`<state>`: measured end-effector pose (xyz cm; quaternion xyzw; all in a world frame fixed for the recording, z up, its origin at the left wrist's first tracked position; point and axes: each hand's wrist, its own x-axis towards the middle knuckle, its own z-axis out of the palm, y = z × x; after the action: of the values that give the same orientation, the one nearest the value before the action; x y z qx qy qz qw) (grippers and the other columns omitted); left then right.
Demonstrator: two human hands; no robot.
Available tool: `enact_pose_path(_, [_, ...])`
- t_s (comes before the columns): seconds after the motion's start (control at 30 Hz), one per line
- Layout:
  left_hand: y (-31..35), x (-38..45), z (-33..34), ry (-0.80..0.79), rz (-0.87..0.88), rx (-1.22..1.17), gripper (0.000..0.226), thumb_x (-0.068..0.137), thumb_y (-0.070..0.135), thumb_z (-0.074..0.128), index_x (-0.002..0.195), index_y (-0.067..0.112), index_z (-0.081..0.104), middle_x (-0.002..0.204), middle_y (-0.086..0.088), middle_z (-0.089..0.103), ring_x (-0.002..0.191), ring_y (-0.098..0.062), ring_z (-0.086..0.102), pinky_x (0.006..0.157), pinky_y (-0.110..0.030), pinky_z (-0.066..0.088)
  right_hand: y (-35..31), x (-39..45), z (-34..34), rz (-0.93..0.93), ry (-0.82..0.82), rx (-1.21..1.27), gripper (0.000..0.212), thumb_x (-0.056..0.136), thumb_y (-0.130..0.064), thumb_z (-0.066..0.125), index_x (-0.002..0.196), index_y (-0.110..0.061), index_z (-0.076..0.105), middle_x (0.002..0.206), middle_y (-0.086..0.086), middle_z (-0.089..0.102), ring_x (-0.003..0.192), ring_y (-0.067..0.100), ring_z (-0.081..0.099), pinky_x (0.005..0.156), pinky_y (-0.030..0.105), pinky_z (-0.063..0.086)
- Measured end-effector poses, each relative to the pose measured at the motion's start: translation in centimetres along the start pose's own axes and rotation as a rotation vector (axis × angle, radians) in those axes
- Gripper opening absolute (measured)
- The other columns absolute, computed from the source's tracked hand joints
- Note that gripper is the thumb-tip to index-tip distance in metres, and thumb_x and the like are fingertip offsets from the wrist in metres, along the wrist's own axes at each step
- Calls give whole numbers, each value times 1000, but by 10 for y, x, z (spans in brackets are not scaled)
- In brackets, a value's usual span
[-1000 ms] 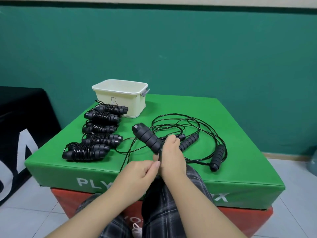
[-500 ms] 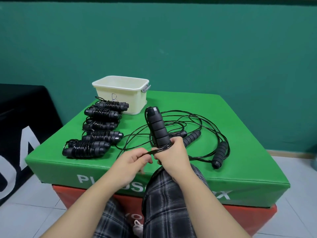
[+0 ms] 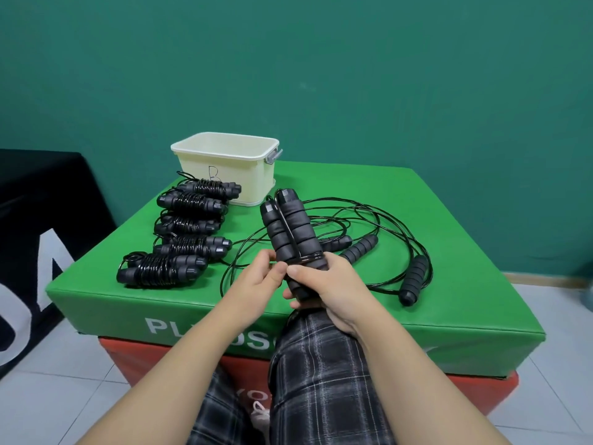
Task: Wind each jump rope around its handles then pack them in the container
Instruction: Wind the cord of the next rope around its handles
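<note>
Upright in front of the person, the pair of black ribbed foam handles point(image 3: 290, 232) is held side by side, tops tilted a little away, so the thin black cord point(image 3: 304, 260) can be laid round both at once. A few turns already circle the lower part, just above the right hand point(image 3: 324, 284), whose fingers point(image 3: 296, 296) and thumb are curled round the handles' lower ends and clamp the two together; that grip seems meant to keep the pair from splaying while the cord goes on. The left hand point(image 3: 256, 277) sits touching the bundle from the left, its fingertips point(image 3: 268, 259) pinching the cord where it meets the handles, probably to keep tension and guide the next turn.

From there the cord trails off into loose black loops point(image 3: 369, 216) lying on the green padded bench point(image 3: 449, 239), tangled with a second unwound rope whose black foam handles point(image 3: 414, 279) lie apart to the right. Left of the hands, five wound black rope bundles point(image 3: 163, 271) lie in a row running back toward the cream plastic container point(image 3: 224, 168), which stands open at the far edge, near enough for packing later. Nothing can be seen inside it from this angle.

By my reading, winding is well along but packing has not begun.
</note>
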<state>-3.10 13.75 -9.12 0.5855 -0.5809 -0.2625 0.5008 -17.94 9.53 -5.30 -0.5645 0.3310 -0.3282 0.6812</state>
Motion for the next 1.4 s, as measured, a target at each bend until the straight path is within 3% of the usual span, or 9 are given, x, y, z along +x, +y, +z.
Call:
enact_pose_path(0.27, [10, -2, 11, 92, -196, -195, 57, 83, 61, 49, 79, 5, 55, 45, 14, 29, 39, -4, 22, 47, -23, 16, 7, 1, 4, -154, 268, -196, 23, 82, -30, 74, 95, -15, 62, 84, 1, 71, 69, 13, 65, 66, 31, 54])
enact_pose_path(0.4, [20, -11, 20, 236, -210, -150, 50, 71, 62, 48, 59, 13, 51, 42, 11, 24, 40, -7, 20, 49, -28, 13, 14, -3, 10, -447, 442, -539, 34, 85, -29, 69, 109, -28, 45, 107, -9, 46, 95, -14, 45, 79, 4, 36])
enact_pose_path(0.57, [22, -17, 18, 387, -172, 20, 64, 79, 56, 53, 64, -6, 58, 59, -14, 43, 54, -13, 35, 56, -31, 28, 19, -9, 17, -518, 305, -869, 50, 95, -40, 42, 136, -13, 43, 126, -5, 36, 120, 8, 39, 103, 18, 29])
enact_pose_path(0.7, [24, -20, 10, 406, -10, 179, 46, 85, 44, 57, 54, 9, 59, 58, -3, 44, 58, -12, 43, 57, -25, 33, 21, -10, 20, -448, 218, -1005, 71, 91, -34, 48, 150, -9, 17, 148, 5, 26, 139, 16, 20, 114, 25, 17])
enact_pose_path(0.9, [28, -27, 3, 332, 91, 189, 40, 90, 51, 44, 88, 23, 73, 72, 5, 51, 68, -11, 52, 60, -34, 45, 17, -9, 15, -373, 226, -855, 67, 95, -37, 52, 149, -13, 21, 147, 1, 35, 137, 12, 28, 105, 15, 19])
enact_pose_path(1.0, [22, -28, -5, 253, 166, 144, 28, 94, 44, 41, 106, 34, 65, 77, 14, 51, 75, -5, 52, 67, -21, 43, 18, -10, 12, -355, 256, -667, 51, 94, -43, 52, 138, -19, 44, 126, -6, 58, 117, 9, 51, 101, 26, 39])
enact_pose_path(1.1, [22, -27, -6, 266, 166, 112, 19, 97, 28, 45, 96, 44, 56, 74, 14, 53, 76, 2, 51, 70, -8, 38, 19, -11, 11, -340, 282, -496, 51, 88, -51, 49, 128, -20, 55, 108, -9, 65, 101, 7, 59, 89, 27, 45])
enact_pose_path(1.23, [13, -20, 2, 261, 44, 56, 14, 96, 28, 49, 81, 28, 49, 64, 11, 43, 57, -3, 39, 59, -28, 35, 19, -14, 12, -356, 242, -294, 24, 90, -44, 52, 104, -26, 62, 83, -5, 68, 79, 13, 64, 71, 34, 54])
enact_pose_path(1.4, [8, -18, 5, 234, 22, -35, 14, 95, 37, 45, 88, 28, 54, 61, 23, 53, 57, 3, 44, 60, -26, 33, 18, -16, 13, -382, 176, -212, 26, 86, -43, 49, 95, -22, 62, 79, 5, 68, 73, 27, 67, 54, 28, 49])
